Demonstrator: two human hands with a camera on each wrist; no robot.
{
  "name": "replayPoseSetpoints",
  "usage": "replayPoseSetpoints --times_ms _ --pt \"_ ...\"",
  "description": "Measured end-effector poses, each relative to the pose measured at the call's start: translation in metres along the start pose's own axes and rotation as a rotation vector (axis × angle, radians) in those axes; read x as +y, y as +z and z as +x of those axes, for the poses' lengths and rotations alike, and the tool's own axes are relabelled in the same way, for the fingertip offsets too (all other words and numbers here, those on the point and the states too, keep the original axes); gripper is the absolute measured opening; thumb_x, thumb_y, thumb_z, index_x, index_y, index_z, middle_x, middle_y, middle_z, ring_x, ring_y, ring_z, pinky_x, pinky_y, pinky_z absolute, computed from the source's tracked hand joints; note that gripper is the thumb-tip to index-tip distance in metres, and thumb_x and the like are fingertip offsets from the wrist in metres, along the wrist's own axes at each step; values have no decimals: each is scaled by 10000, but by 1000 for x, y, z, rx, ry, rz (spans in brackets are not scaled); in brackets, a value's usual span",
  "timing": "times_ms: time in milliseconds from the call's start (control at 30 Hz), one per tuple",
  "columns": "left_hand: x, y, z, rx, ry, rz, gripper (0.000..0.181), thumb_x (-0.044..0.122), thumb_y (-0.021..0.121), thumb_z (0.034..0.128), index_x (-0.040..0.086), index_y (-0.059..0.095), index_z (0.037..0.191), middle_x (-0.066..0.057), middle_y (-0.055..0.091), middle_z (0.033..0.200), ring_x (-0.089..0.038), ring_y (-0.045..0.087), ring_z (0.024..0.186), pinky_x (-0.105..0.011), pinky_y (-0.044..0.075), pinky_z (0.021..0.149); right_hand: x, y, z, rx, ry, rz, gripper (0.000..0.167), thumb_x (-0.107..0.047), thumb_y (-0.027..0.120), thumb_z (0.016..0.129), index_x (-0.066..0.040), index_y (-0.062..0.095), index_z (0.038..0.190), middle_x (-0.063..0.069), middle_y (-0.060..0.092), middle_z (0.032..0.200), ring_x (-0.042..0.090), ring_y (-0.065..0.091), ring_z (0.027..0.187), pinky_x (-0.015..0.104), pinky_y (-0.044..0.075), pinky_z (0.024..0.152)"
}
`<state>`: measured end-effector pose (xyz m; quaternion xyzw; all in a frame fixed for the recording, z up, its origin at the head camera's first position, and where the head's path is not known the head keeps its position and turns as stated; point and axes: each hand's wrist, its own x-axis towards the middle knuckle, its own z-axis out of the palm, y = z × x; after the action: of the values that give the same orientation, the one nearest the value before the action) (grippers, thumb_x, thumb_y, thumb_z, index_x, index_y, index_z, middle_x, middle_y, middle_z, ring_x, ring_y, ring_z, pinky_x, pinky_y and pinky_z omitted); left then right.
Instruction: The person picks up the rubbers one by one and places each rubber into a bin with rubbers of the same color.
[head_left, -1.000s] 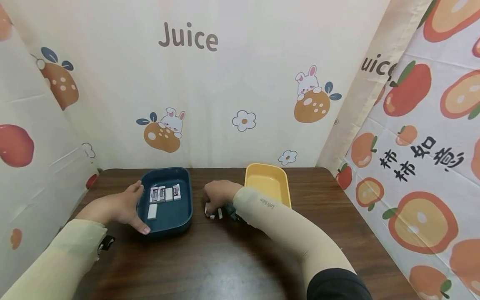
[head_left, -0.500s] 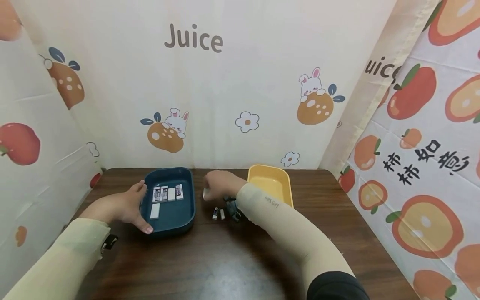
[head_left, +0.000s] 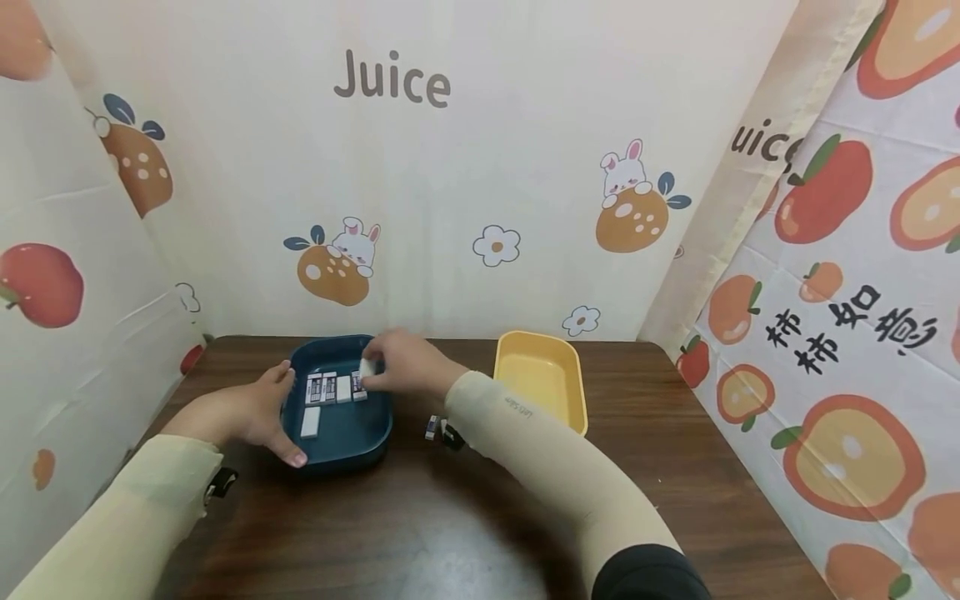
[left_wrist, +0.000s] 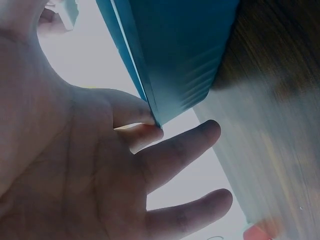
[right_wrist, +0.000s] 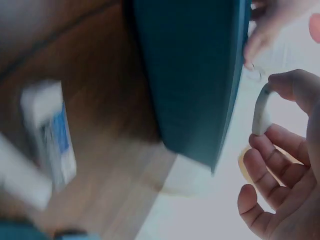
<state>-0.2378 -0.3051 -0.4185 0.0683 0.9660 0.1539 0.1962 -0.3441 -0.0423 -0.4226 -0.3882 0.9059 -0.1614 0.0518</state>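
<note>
A dark blue tray (head_left: 352, 433) stands at the left of the table, holding several small white blocks, some with printed labels, in a row, and one plain block (head_left: 310, 422) below them. My left hand (head_left: 251, 414) touches the tray's left side with fingers spread; in the left wrist view the fingertips meet the tray's rim (left_wrist: 145, 75). Over the tray's right back part, my right hand (head_left: 408, 364) pinches a white block (head_left: 367, 369). The right wrist view shows that block (right_wrist: 261, 111) between thumb and fingers, beside the tray wall (right_wrist: 190, 75).
To the right stands a yellow tray (head_left: 540, 371), partly behind my right forearm. Two small blocks lie on the table between the trays, one of them labelled (head_left: 432, 427), with a dark object (head_left: 452, 437) beside them, partly under my sleeve. Printed curtains hang behind and at the sides.
My right hand has moved left from the table between the trays to above the blue tray, carrying a white block it picked up. My left hand has stayed at the tray's side.
</note>
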Motion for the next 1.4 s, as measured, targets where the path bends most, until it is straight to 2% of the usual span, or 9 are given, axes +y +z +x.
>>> replayPoseSetpoints --times_ms 233,367,567,833,1000,1200,1400 --pt "-1 -3 -1 -15 2 -8 1640 697 1029 682 -169 114 1731 -452 -26 1793 -758 336 1497 -848 454 1164 -26 30 14 -92 -48 -76 449 -479 811 1055 -230 783 1428 -83 775 1292 58 641 1069 196 624 1025" --pt "-1 -3 -1 -25 10 -14 1617 681 1033 696 -162 125 1735 -452 -24 1795 -765 316 1509 -854 441 1173 -35 43 19 -132 -64 -140 431 -490 824 1048 -262 788 1411 -134 778 1212 33 628 1037 174 599 1009" --pt "1 -3 0 -38 -3 -28 1603 644 1047 708 -173 120 1729 -453 -36 1791 -763 296 1522 -863 411 1193 -38 57 26 -168 -86 -199 306 -483 832 1042 -282 802 1271 -162 734 1037 23 654 931 166 573 928" --pt "1 -3 -3 -26 17 -26 1622 667 1035 701 -167 104 1734 -448 -48 1797 -771 295 1520 -855 429 1182 -47 60 29 -198 -41 -221 265 -450 839 1044 -273 817 1239 -144 786 1032 4 681 849 174 617 948" --pt "1 -3 -3 -28 16 -32 1613 659 1036 704 -161 106 1736 -445 -48 1797 -772 282 1527 -851 438 1177 -54 60 30 -207 -51 -238 192 -423 816 1063 -273 820 1182 -147 779 965 7 691 820 166 611 896" --pt "0 -3 -4 -38 17 -49 1573 600 1053 724 -172 121 1728 -460 -41 1782 -769 292 1518 -858 435 1172 -59 60 31 -223 -46 -234 161 -422 806 1067 -284 805 1151 -157 751 940 18 685 829 199 619 918" --pt "0 -3 -5 -36 10 -42 1573 611 1049 722 -176 129 1725 -461 -39 1782 -765 291 1520 -859 429 1179 -59 62 32 -219 -44 -245 158 -428 811 1061 -290 792 1134 -159 734 917 18 683 822 195 615 896"
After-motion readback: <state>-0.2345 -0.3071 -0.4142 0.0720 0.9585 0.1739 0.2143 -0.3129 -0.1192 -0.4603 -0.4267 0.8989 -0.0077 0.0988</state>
